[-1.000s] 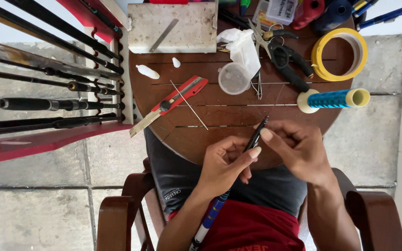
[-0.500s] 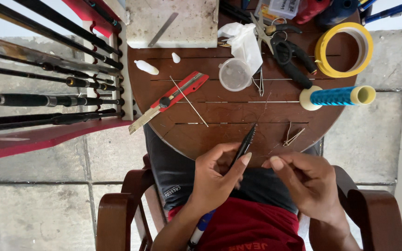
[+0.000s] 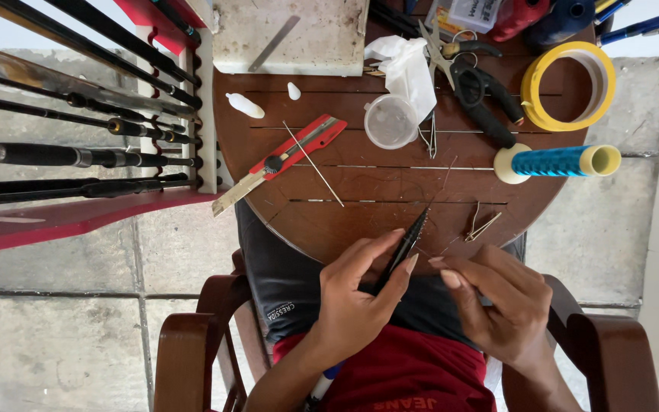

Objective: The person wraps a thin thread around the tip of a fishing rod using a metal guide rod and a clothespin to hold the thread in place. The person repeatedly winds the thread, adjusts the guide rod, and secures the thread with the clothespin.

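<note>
The thin black rod [image 3: 404, 248] sits pinched in my left hand [image 3: 352, 305] fingers over the table [image 3: 390, 183] edge; I'd hold it steady while my right hand [image 3: 501, 305], fingers loosely curled and seemingly empty, works just beside its tip.

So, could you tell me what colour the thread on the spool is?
Bright blue thread spool, clearest in the head view.

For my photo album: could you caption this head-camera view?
Left hand holds a thin black rod, right hand beside it, over a cluttered round wooden table.
</note>
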